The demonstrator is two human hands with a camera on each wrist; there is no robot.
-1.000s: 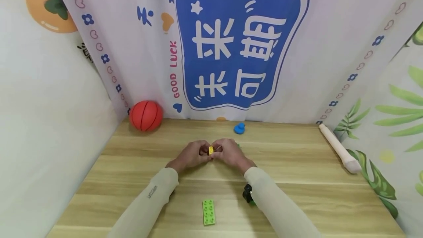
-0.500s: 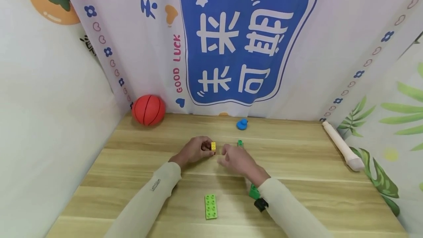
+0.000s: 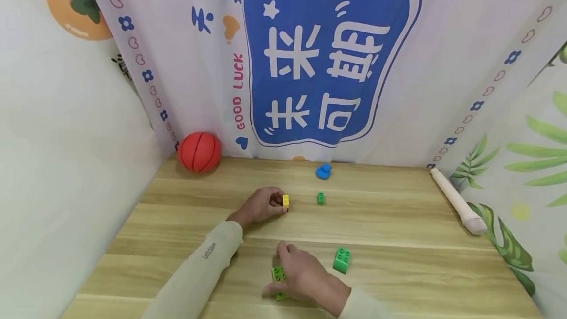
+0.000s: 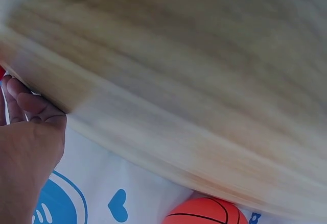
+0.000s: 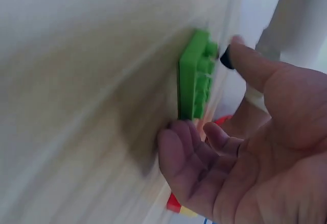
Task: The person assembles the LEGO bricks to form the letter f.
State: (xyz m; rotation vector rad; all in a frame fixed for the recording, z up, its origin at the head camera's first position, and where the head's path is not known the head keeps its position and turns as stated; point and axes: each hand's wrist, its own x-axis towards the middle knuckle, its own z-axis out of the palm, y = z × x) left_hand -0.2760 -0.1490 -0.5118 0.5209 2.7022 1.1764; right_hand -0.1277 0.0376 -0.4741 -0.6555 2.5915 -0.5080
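My left hand (image 3: 261, 204) pinches a small yellow toy brick (image 3: 285, 202) at its fingertips, near the middle of the table. In the right wrist view a red piece (image 5: 173, 202) shows below the yellow in that spot. My right hand (image 3: 305, 274) reaches over a flat light green brick (image 3: 278, 273) with two rows of studs, which lies near the front. Thumb and fingers spread on either side of this brick, and part of it is hidden under the hand. In the left wrist view the left hand (image 4: 33, 132) shows, its fingertips partly out of sight.
A green square brick (image 3: 342, 260) sits right of my right hand. A small green brick (image 3: 321, 199) and a blue rubber duck (image 3: 324, 171) are farther back. The red ball (image 3: 199, 152) stands at the back left, a pale microphone-shaped object (image 3: 458, 202) along the right edge.
My right hand has left the yellow brick and come back toward the front, over the light green brick. The left hand keeps its hold in much the same place.
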